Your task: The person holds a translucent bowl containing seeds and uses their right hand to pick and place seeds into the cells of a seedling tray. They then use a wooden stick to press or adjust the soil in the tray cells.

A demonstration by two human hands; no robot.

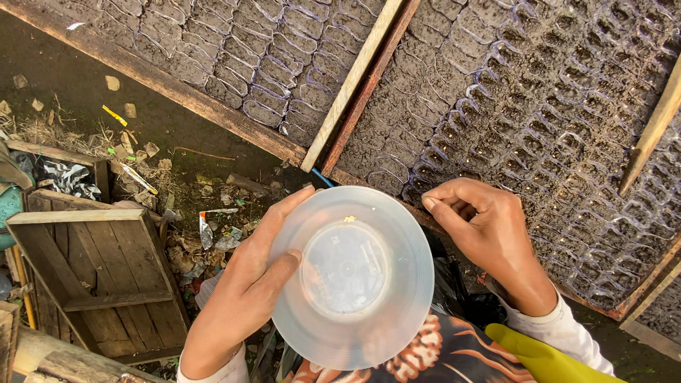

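My left hand (248, 284) grips a clear plastic bowl (352, 276) by its left rim, thumb over the edge and fingers along the side. A few tiny yellowish seeds (349, 219) lie inside it near the far rim. My right hand (482, 227) hovers just right of the bowl, fingertips pinched together over the soil-filled seedling bags (539, 120). What the fingertips hold is too small to tell. The bags stand in tight rows, each a small clear plastic sleeve packed with dark soil.
Wooden frames (358, 78) border the beds of bags. An empty wooden crate (92, 276) sits on the ground at the left among litter and dry leaves (206, 241). A black plastic bag (461, 294) and patterned clothing (454, 354) lie below the bowl.
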